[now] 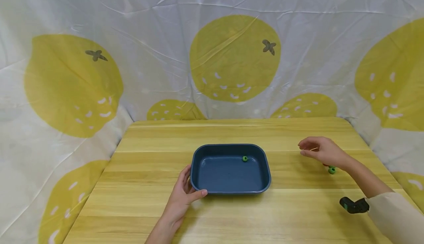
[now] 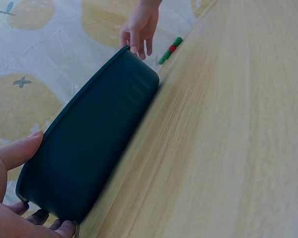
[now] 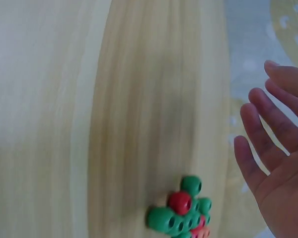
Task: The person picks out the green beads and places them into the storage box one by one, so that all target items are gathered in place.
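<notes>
Cloth point(image 1: 159, 52) printed with big yellow fruit hangs behind a wooden table point(image 1: 142, 200), where a dark blue tray point(image 1: 228, 176) stands. At the tray's near left corner, the person's left hand point(image 1: 181, 196) grips it, thumb on the rim and fingers bent along the outer wall. Inside the tray, towards its far right corner, lies one small green bead point(image 1: 245, 158). Right of the tray hovers the right hand point(image 1: 326, 152), its fingers spread and gently bent, with nothing visible in them. Beneath that hand, well apart from the tray, sits a cluster of red and green beads point(image 3: 186, 218); whether they are joined cannot be told. They look light, hard and smooth, likely to roll or slip, so a fingertip pinch across the sides suits them. The tray seems stiff and light, best held by its rim.
</notes>
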The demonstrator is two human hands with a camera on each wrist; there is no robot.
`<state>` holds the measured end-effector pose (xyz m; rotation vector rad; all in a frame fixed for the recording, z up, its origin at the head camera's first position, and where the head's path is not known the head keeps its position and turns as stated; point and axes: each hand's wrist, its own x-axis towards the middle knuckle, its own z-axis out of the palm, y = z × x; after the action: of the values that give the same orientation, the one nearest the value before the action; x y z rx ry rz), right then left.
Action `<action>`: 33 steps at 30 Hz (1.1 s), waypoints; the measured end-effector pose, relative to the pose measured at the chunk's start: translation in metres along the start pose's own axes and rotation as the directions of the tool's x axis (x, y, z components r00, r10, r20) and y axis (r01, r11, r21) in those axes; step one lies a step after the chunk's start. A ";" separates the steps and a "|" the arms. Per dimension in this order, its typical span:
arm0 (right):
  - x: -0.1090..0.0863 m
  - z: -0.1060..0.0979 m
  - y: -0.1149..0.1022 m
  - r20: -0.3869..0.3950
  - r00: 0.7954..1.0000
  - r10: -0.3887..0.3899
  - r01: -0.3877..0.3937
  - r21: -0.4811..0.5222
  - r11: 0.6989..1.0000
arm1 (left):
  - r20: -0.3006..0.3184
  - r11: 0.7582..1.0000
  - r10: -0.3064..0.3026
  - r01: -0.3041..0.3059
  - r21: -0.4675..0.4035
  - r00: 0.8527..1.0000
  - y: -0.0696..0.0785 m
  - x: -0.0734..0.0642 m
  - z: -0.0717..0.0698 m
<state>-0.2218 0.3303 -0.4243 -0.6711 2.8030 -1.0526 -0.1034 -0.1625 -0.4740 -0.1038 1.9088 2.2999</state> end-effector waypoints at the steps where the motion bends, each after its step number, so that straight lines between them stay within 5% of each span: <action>1: -0.003 -0.001 0.003 -0.006 1.000 0.018 -0.018 -0.007 1.000 | 0.000 1.000 -0.001 0.001 0.001 1.000 0.000 0.000 0.000; 33: -0.078 -0.031 0.061 -0.099 0.975 0.197 -0.203 -0.056 0.978 | -0.004 1.000 -0.010 0.010 -0.004 1.000 0.001 0.002 0.001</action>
<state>-0.1808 0.4229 -0.4459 -0.3427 2.9198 -0.9823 -0.1055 -0.1611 -0.4727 -0.1182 1.9019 2.2990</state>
